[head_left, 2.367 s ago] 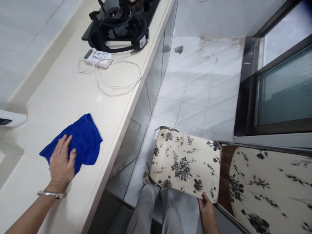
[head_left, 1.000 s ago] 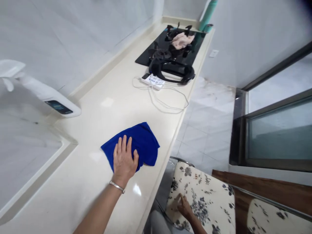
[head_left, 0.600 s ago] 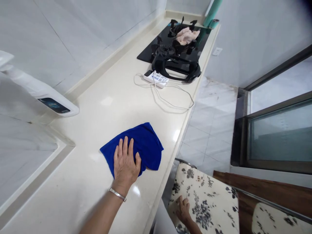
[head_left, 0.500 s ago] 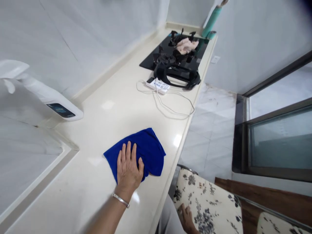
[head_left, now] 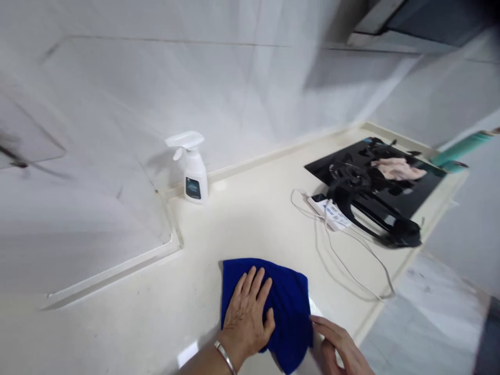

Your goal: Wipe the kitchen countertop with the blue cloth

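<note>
A blue cloth (head_left: 287,297) lies spread on the pale countertop. My left hand (head_left: 249,312), with a silver bracelet at the wrist, rests flat on its left part, fingers stretched out and the palm down. At the cloth's right edge is my right hand (head_left: 341,346). Its extended fingertips reach that edge, while its thumb is apart from the cloth; I see no grip on the fabric. The lower part of this hand runs out of the picture.
A white spray bottle (head_left: 196,174) stands against the wall. To the right lie a white power strip (head_left: 330,212) with a looped cable and a black headband-like frame (head_left: 385,224). Behind is a black gas hob (head_left: 351,156) with a pinkish cloth (head_left: 398,169) on it.
My view has turned left toward the wall, showing the whole spray bottle. My right hand has come up from the floral chair seat to the cloth's edge. My left hand stays flat on the cloth.
</note>
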Demonstrator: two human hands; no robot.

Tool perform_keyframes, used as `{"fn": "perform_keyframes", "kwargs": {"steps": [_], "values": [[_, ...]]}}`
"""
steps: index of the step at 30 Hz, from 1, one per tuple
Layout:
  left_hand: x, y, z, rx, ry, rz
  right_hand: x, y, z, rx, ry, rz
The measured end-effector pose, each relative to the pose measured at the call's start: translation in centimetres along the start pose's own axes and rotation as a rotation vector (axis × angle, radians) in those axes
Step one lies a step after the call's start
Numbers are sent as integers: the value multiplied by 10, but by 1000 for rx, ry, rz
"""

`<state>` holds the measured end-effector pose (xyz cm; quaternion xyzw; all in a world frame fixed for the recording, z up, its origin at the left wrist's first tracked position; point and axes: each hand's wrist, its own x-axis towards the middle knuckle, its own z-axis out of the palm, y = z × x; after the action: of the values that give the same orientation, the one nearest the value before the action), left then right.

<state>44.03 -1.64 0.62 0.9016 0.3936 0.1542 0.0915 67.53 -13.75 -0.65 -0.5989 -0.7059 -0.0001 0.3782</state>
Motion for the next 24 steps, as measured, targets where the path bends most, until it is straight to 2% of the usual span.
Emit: {"fn": "perform_keyframes", "kwargs": {"steps": [2,5,9,12,15,20,24], "values": [[2,-2,0,-39,-24,15,52,1,16,-42,-104,-128],[0,-1,1,-98,-37,2,86,11,43,-177,-207,-247],[-7,7,-4,-164,-54,-35,80,33,59,-243,-247,-369],[-17,20,-9,-179,-49,-66,71,49,54,-208,-291,-449],[-27,37,-4,-159,3,-88,66,60,44,-163,-361,-523],[-31,52,13,-107,51,-115,61,70,43,-93,-336,-557],[-28,60,13,-95,38,-184,63,70,43,-10,-316,-512]]}}
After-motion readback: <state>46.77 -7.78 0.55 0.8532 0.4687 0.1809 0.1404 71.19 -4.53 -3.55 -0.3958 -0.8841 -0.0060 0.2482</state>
